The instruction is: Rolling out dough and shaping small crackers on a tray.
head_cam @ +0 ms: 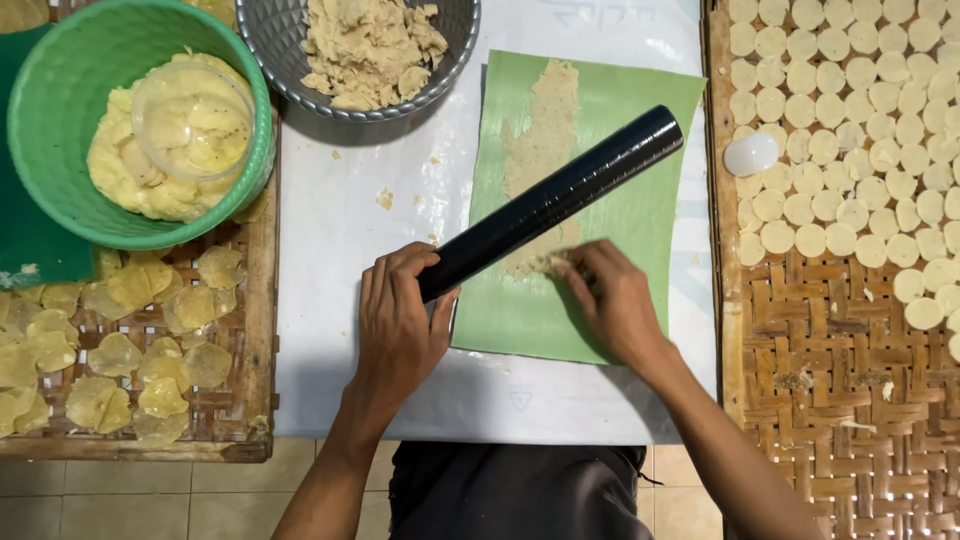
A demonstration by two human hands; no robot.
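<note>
Overhead view of a counter covered with a white sheet (330, 230). The left hand (400, 325) has its grip wrapped around the near end of a black roller (550, 203), which lies slantwise across a green leaf sheet (640, 220) spread flat on the white sheet. The right hand (612, 300) rests on the leaf, its grip narrow, fingertips pinching at the near edge of a thin strip of flattened dough (540, 130) that runs lengthwise under the roller. Behind the leaf stands a grey bowl (270, 40) of crumbly dough. To the left, a green basket (60, 90) holds yellow dough and a clear cup (190, 115). Left woven tray (250, 300): pale yellow wafers. Right woven tray (830, 360): rows of small white discs and a white round lid (750, 153).
</note>
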